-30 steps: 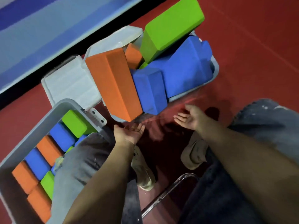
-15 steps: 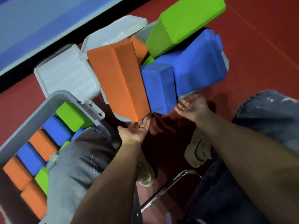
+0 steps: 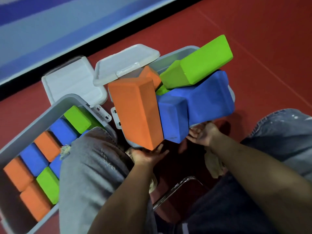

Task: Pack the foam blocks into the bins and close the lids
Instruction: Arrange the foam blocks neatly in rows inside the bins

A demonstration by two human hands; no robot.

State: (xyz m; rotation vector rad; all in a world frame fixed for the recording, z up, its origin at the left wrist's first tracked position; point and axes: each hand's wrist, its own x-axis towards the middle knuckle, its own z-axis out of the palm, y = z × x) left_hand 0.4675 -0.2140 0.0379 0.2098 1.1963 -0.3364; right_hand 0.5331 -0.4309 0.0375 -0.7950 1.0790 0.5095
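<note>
An overfilled grey bin (image 3: 179, 54) stands ahead of my knees, heaped with a large orange block (image 3: 136, 112), two blue blocks (image 3: 173, 119) (image 3: 211, 98) and a green block (image 3: 202, 63); they stick out well above its rim. Its white lid (image 3: 125, 63) hangs open behind. My left hand (image 3: 148, 155) lies palm up with straight fingers against the orange block's lower end at the bin's near corner. My right hand (image 3: 203, 132) curls its fingers on the bin's near rim under the blue blocks. A second grey bin (image 3: 55, 103) at left holds several blocks packed in rows.
The left bin's white lid (image 3: 72, 81) lies open behind it. My knees in grey jeans (image 3: 94, 166) flank the bins. A chrome chair frame (image 3: 177, 188) shows below my arms. Red floor spreads to the right; a black-edged blue mat lies beyond the bins.
Both hands have reached forward from open air to the heaped bin's near edge. The left now touches under the orange block, the right takes the rim.
</note>
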